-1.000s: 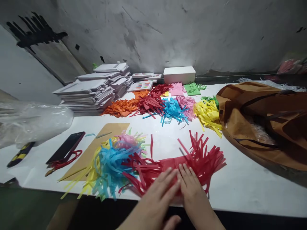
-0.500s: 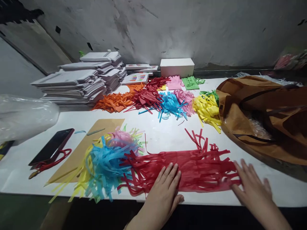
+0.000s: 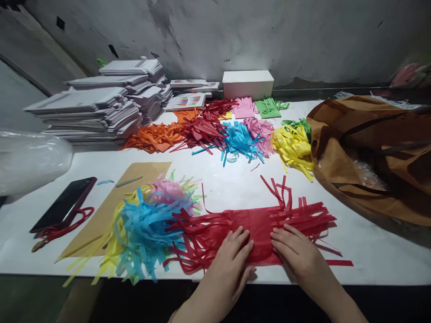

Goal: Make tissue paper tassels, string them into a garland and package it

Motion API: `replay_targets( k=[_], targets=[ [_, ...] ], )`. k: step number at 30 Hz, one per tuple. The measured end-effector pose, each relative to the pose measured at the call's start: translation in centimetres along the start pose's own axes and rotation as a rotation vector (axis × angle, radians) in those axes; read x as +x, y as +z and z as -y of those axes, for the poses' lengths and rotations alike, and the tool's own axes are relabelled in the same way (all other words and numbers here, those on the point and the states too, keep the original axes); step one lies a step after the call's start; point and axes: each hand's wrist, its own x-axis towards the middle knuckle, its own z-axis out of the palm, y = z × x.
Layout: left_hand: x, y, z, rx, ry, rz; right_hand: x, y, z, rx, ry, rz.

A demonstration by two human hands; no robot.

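A sheet of red tissue paper [image 3: 257, 224], cut into fringes at both ends, lies spread near the table's front edge. My left hand [image 3: 232, 255] rests flat on the left of its uncut middle, fingers stretched out. On the right of that middle lies my right hand [image 3: 299, 251], palm down with its fingers extended over the paper. The red strips on the right fan out past it. Left of the sheet is a heap of fringed tissue, with blue [image 3: 148, 224], yellow [image 3: 112, 237] and pink [image 3: 168, 192] layers; the red fringe overlaps its edge.
Folded fringed papers, orange [image 3: 156, 137], dark red [image 3: 205, 130], blue [image 3: 240, 139] and yellow [image 3: 292, 150], lie along the back. White stacks [image 3: 84, 107] stand back left, a white box [image 3: 248, 85] behind. A brown bag [image 3: 336, 152] is right; a phone [image 3: 65, 202] lies left.
My right hand has moved left from the fringe's right end onto the sheet's middle. The right-hand strips have shifted and spread. My left hand stays in place; the view has shifted slightly.
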Motion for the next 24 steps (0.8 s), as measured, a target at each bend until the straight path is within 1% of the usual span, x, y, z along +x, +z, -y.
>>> replay_targets(
  k=[3,5,7,10,11,13,15,18,20,21,24],
  targets=[
    [0.5,-0.1,0.2,-0.018,0.005,-0.082,-0.6,-0.6,-0.4,0.082,0.094,0.013],
    [1.0,-0.1,0.4,-0.024,0.006,-0.122,-0.5,-0.8,-0.1,0.102,0.096,0.04],
    [1.3,-0.2,0.5,-0.042,0.002,-0.136,-0.4,-0.6,0.1,0.084,0.061,0.044],
    [1.5,-0.8,0.7,-0.087,-0.017,-0.118,-0.3,0.1,0.3,0.097,0.041,-0.013],
    [1.6,-1.1,0.8,-0.107,-0.033,-0.099,-0.3,0.2,0.2,0.124,0.072,-0.036],
    [1.8,-1.9,1.1,-0.145,-0.119,-0.036,-0.2,0.4,0.1,0.179,0.199,-0.039],
    [2.4,-2.9,1.5,-0.137,-0.252,0.042,0.3,0.4,-0.2,0.193,0.352,0.034],
    [4.4,-4.3,2.2,-0.034,-0.407,0.201,1.9,0.1,-0.7,0.09,0.512,0.296],
    [5.9,-4.7,2.8,0.051,-0.445,0.294,3.2,0.1,-1.2,-0.008,0.567,0.438],
    [6.6,-4.8,3.0,0.085,-0.455,0.317,3.9,0.1,-1.4,-0.048,0.58,0.479],
    [8.1,-4.7,3.8,0.138,-0.461,0.328,5.3,0.5,-2.0,-0.127,0.578,0.531]
  ],
)
